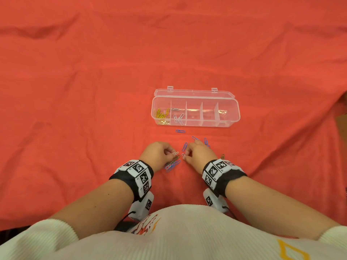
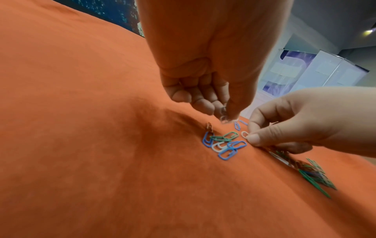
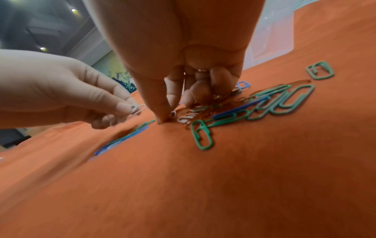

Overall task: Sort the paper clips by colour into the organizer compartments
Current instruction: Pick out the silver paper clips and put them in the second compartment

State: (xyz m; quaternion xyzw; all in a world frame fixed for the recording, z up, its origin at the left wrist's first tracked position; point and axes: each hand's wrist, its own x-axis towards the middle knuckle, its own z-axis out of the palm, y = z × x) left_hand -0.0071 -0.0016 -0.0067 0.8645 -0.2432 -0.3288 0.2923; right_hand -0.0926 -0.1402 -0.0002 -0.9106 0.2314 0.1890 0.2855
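The clear organizer (image 1: pixel 232 106) lies open on the red cloth, with yellow clips (image 1: pixel 161 116) in its leftmost compartment and white clips (image 1: pixel 178 117) in the second. My left hand (image 1: pixel 173 154) is just above the cloth and pinches a few white clips (image 2: pixel 223 116) between thumb and fingers. My right hand (image 1: pixel 186 155) is close beside it, thumb and forefinger pinching one white clip (image 3: pixel 173 114) that lies on the cloth. A small heap of blue, green and white clips (image 2: pixel 223 145) lies under the left hand.
Loose blue clips (image 1: pixel 180 131) lie between my hands and the organizer, and more blue ones (image 1: pixel 206 141) lie beyond the right hand. Green and blue clips (image 3: pixel 280 99) are spread under the right palm. The organizer's three right compartments look empty of coloured clips.
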